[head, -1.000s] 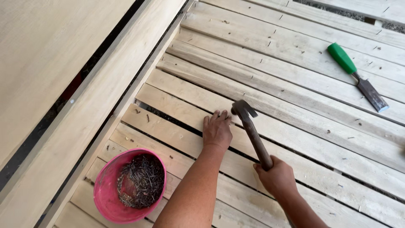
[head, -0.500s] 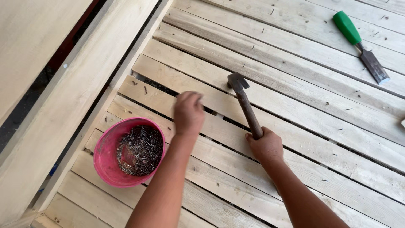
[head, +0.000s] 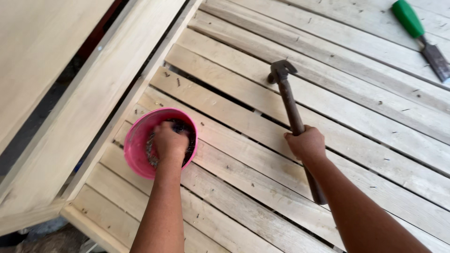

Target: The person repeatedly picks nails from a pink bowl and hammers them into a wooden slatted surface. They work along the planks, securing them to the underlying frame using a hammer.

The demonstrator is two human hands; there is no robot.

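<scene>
Right hand (head: 307,144): clenched around the brown handle of the hammer (head: 291,110), head resting on the slats.
Left hand (head: 169,140): dipped in the pink bowl (head: 137,145), fingers curled among dark nails (head: 151,154); whether the grip held any, I cannot tell.
Bowl: near the left edge of the slatted wooden platform (head: 234,89).
Chisel (head: 420,37): green-handled, far right corner.

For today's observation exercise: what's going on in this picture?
A person works over pale wooden slats. The left hand is dipped into a pink bowl of nails, while the right hand grips a hammer by its handle, head resting on the slats. A green-handled chisel lies apart, at the top right.
</scene>
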